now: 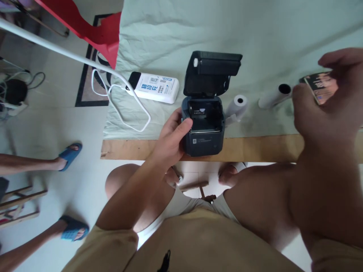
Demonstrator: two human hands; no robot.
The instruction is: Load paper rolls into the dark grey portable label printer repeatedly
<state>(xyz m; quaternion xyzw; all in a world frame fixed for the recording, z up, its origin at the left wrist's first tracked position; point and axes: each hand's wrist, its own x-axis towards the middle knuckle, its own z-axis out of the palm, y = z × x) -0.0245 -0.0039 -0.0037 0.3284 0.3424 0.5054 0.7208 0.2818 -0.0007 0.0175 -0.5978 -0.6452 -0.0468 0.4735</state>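
Note:
A dark label printer [204, 130] stands at the table's near edge with its lid [213, 71] flipped up and its paper bay empty. My left hand [172, 138] grips the printer's left side. My right hand [329, 102] is raised at the right, close to the camera, with its fingers around a small printed card or packet [321, 87]. A white paper roll [237, 105] lies just right of the printer. A second, longer white roll [276, 96] lies further right, below my right hand.
A white power bank [155, 87] with a white cable [119, 105] lies left of the printer on the pale green cloth [176, 34]. A red plastic chair [93, 28] stands at the far left. Another person's legs in blue slippers [69, 155] are on the floor at left.

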